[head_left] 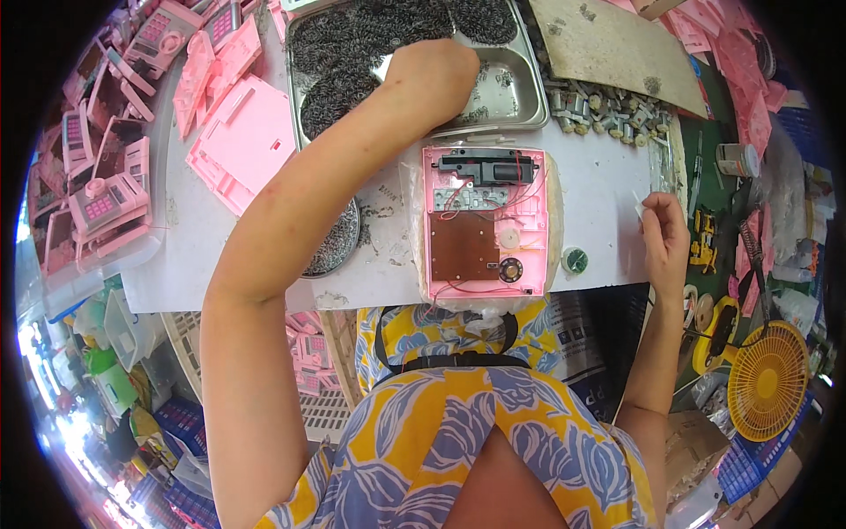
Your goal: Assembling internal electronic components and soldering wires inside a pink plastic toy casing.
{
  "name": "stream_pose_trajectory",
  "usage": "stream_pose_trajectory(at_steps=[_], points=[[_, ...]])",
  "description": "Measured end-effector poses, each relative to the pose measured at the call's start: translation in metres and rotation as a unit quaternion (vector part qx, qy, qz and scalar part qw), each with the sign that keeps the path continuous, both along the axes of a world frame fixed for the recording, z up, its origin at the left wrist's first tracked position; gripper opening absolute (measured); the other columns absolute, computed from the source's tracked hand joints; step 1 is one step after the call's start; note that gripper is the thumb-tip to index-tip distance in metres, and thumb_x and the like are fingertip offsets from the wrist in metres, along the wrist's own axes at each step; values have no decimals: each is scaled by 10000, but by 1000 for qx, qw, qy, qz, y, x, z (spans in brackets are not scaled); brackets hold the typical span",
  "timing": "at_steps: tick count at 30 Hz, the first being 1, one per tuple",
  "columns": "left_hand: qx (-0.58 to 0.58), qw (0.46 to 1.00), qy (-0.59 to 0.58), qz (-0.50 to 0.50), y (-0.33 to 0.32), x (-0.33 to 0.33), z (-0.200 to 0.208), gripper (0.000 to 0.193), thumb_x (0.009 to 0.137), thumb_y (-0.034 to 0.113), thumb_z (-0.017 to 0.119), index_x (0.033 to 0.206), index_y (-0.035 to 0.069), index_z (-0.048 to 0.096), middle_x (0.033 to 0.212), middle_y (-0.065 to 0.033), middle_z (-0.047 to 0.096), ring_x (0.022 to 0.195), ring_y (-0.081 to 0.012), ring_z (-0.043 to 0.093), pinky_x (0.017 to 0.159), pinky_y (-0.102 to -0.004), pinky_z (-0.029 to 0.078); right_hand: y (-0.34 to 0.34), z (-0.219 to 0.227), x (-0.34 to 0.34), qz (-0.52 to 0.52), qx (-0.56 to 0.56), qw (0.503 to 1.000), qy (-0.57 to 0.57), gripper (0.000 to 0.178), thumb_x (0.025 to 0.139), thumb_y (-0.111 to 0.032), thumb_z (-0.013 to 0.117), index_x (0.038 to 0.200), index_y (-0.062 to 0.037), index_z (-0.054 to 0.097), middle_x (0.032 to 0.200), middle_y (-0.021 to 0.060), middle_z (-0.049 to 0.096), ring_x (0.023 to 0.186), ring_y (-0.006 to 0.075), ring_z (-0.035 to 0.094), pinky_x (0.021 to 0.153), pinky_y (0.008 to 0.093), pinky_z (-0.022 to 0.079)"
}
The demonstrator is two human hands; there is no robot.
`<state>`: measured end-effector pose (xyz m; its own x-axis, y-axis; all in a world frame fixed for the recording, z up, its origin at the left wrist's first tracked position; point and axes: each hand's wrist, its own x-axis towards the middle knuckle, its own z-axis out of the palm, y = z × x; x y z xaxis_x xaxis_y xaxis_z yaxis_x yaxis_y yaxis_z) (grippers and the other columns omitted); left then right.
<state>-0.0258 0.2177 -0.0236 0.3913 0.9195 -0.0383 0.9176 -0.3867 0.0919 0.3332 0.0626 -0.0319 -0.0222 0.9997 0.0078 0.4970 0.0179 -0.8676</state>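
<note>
My left hand (432, 81) reaches over a compartmented metal tray (545, 110) filled with small dark coil springs (352, 44). Its fingers are curled down and what they hold, if anything, is hidden. At the right side of the table, my right hand (666, 238) pinches a small white piece (639, 204) between thumb and finger. Between my arms lies an open pink toy casing (536, 231) on a padded base. Inside it are a black mechanism (485, 166), a brown circuit board (460, 247), a small round speaker (511, 269) and thin wires.
Beside the casing stands a small round green-topped container (575, 260). A round dish (339, 242) of tiny metal parts lies partly under my left arm. Pink panels (242, 137) and finished-looking pink toys (106, 203) crowd the left. Small motors (608, 115) lie at the back right; a yellow fan (767, 379) stands lower right.
</note>
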Motion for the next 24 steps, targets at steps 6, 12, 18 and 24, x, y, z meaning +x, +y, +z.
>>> stream_pose_trajectory(at_steps=[6,12,18,24], points=[[121,985,-111,-45,-7,2,-6,184,859,174,659,976,38,700,987,-151,732,889,-366,705,773,-479,569,-10,11,-19,5,19,999,36,182,986,-62,626,1157,-1,621,1036,-5,614,867,45,531,731,191,408],[-14,929,-368,-16,-40,-6,28,235,873,151,718,1075,31,713,916,-87,732,779,-212,675,707,-364,535,-7,35,-34,42,-7,996,73,345,934,-24,689,1265,26,606,1205,69,639,930,103,613,771,224,489],[-419,653,-630,37,-144,-12,52,273,1047,176,583,1220,-18,664,830,3,630,701,-34,498,607,-205,403,-28,65,-113,136,26,959,248,289,880,15,737,1159,44,669,1056,95,729,850,158,691,792,281,549],[-466,569,-672,84,-177,-5,47,278,1076,179,538,1239,-22,639,837,20,604,684,-34,461,613,-196,376,-28,56,-117,236,76,962,110,317,807,-4,786,1114,11,709,953,158,726,800,242,701,742,335,539]])
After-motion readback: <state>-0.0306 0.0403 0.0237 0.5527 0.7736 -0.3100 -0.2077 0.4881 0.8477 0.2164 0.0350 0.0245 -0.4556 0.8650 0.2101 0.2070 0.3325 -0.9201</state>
